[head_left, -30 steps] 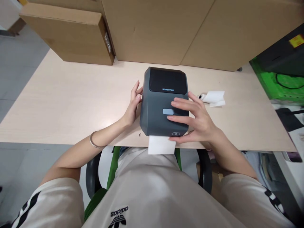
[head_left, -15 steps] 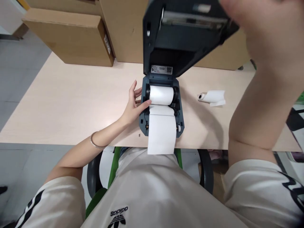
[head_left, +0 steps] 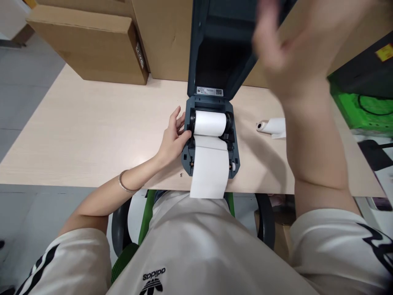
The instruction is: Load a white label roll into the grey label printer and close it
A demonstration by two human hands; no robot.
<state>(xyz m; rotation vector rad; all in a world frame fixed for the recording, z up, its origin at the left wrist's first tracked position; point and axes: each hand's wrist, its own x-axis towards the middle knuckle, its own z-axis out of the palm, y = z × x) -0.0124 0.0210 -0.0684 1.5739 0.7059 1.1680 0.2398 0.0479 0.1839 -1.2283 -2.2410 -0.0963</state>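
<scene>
The pale desk (head_left: 76, 131) has open room left of my left hand (head_left: 173, 139), which rests loosely open against the printer (head_left: 187, 157) at the desk's near edge. The lid (head_left: 221, 45) now stands fully up; my right hand (head_left: 285, 49), blurred, open, has let go.

The word "adidas" stands in black under its trefoil logo on the white shirt (head_left: 196, 246) — it reads upside down from this view. A small white label (head_left: 209, 91) with a QR code sits inside the raised printer lid (head_left: 221, 45), and a printed sticker (head_left: 140, 55) is on the cardboard box (head_left: 89, 45) — both too small to read.
</scene>
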